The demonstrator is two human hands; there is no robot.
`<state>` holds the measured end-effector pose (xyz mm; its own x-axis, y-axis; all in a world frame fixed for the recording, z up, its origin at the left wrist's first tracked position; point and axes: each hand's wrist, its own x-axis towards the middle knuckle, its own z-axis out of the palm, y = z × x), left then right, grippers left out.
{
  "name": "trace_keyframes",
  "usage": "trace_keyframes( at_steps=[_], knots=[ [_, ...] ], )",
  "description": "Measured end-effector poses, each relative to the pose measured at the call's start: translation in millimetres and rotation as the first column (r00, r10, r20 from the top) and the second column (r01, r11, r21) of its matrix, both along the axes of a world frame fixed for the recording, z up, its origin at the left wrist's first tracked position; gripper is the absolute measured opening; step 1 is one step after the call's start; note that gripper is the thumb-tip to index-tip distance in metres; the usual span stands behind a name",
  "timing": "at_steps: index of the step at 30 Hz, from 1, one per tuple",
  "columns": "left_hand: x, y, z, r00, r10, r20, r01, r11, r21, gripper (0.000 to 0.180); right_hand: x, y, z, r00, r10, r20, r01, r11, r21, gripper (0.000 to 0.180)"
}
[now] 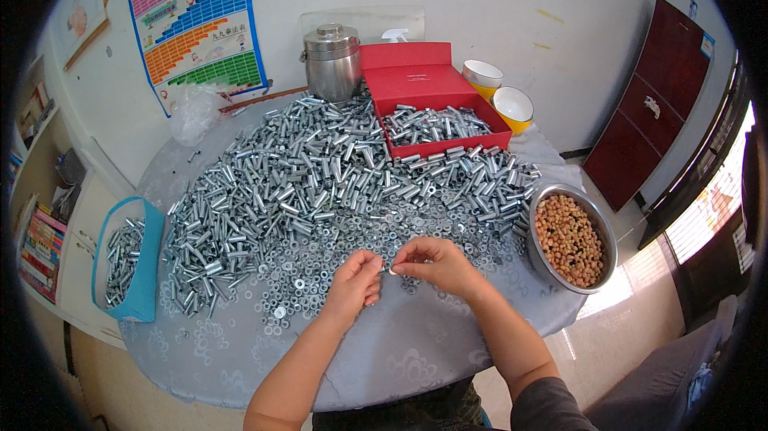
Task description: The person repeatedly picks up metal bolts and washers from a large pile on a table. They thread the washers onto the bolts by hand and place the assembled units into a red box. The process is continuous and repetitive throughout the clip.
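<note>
My left hand (353, 281) is closed, fingers curled in, above the near side of a spread of loose washers (300, 284). A bit of metal shows below its fingers, too small to name. Just to its right, my right hand (433, 264) pinches a small shiny washer (393, 270) between thumb and fingertips. The two hands are close together but apart. Behind them a large heap of silvery metal sleeves (296, 167) covers much of the table.
An open red box (448, 148) full of metal pieces stands at the back. A blue bin (144, 271) with more sits at the left edge. Right is a steel bowl (610, 251) of small brown pieces. Two yellow-and-white bowls (512, 103) and a steel pot (331, 67) stand behind.
</note>
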<state>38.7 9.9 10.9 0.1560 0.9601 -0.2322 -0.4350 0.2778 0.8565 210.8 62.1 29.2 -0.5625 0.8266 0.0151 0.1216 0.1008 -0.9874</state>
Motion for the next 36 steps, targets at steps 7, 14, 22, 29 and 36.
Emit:
trace_keyframes(
  at_steps=[7,14,22,29,36],
  knots=[
    [-4,0,5,0.993,-0.038,0.111,0.05,0.993,-0.107,0.013,-3,-2,0,0.999,-0.042,0.001,0.042,0.992,0.117,0.01],
    [-9,1,2,0.983,-0.102,0.15,0.126,0.98,-0.157,0.014,-6,-1,1,0.999,-0.031,-0.017,0.035,0.94,0.339,0.01],
    [-12,2,1,0.952,-0.15,0.265,0.197,0.967,-0.16,0.016,-7,0,-6,1.0,-0.009,-0.015,0.014,0.905,0.426,0.013],
    [-8,1,1,0.978,-0.018,0.208,0.056,0.982,-0.178,0.016,-11,-6,-2,0.992,-0.112,0.06,0.072,0.885,0.461,0.015],
    [-14,4,-2,0.978,0.04,0.206,-0.013,0.991,-0.132,0.015,3,10,-15,0.912,-0.242,0.332,-0.098,0.657,0.747,0.016]
  ],
)
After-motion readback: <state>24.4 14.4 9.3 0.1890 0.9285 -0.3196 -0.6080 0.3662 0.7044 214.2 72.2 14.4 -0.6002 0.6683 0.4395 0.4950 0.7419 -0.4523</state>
